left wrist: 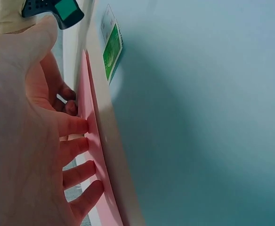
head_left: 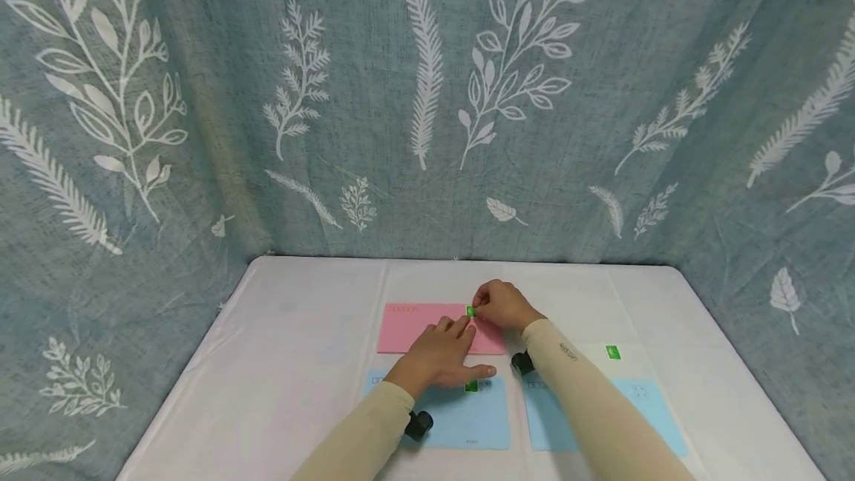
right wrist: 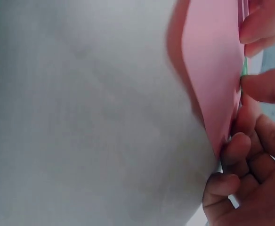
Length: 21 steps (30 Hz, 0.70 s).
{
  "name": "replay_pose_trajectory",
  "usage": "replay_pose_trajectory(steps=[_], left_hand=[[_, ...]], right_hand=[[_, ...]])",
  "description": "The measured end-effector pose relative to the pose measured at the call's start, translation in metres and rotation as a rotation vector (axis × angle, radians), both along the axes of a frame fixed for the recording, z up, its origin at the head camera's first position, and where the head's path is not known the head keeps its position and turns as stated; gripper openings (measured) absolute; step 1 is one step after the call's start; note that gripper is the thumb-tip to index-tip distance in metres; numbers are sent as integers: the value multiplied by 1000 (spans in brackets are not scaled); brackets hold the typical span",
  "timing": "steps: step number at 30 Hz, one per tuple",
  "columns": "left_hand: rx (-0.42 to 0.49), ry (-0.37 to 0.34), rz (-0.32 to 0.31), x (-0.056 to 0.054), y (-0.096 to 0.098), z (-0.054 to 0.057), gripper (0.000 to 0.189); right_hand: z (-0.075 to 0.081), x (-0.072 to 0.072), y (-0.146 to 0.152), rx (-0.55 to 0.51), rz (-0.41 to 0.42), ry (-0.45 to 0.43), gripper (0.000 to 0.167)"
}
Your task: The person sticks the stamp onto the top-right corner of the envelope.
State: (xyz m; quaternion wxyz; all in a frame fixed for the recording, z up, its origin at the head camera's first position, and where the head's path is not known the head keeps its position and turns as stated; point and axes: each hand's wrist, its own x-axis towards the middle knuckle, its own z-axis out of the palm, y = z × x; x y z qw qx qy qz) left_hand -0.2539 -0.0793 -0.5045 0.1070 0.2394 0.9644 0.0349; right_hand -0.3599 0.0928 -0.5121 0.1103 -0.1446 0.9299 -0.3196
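A pink envelope (head_left: pixel 407 331) lies towards the back of the table, with printed boxes at its upper left. My left hand (head_left: pixel 437 357) rests on it, fingers spread and fairly straight, the thumb reaching out over a blue envelope below. At the pink envelope's upper right corner is a small green stamp (head_left: pixel 470 311). My right hand (head_left: pixel 505 306) pinches this stamp at its edge with thumb and forefinger, the other fingers curled. In the right wrist view only a sliver of the stamp shows by the thumb (right wrist: pixel 264 85), close against the pink envelope (right wrist: pixel 213 56).
Nearer me lies a blue envelope (head_left: pixel 461 421) bearing a green stamp (head_left: pixel 471 386). A second blue envelope (head_left: pixel 651 407) sits to its right, partly under my right forearm. Another green stamp (head_left: pixel 613 352) lies on the white table (head_left: pixel 300 362). A patterned curtain (head_left: pixel 374 95) surrounds the table.
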Motion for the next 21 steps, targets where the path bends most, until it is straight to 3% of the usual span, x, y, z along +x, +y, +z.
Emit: replay_pose_trajectory(steps=[8,14,21], left_hand=[[8,-13,8,0,0,-2,94],[18,-16,1,0,1,0,95],[27,-40,9,1,1,0,95]], right_hand=[[-4,-2,1,19,17,45,13],[-5,-2,4,-14,-3,8,9],[-9,-2,3,3,-6,31,16]])
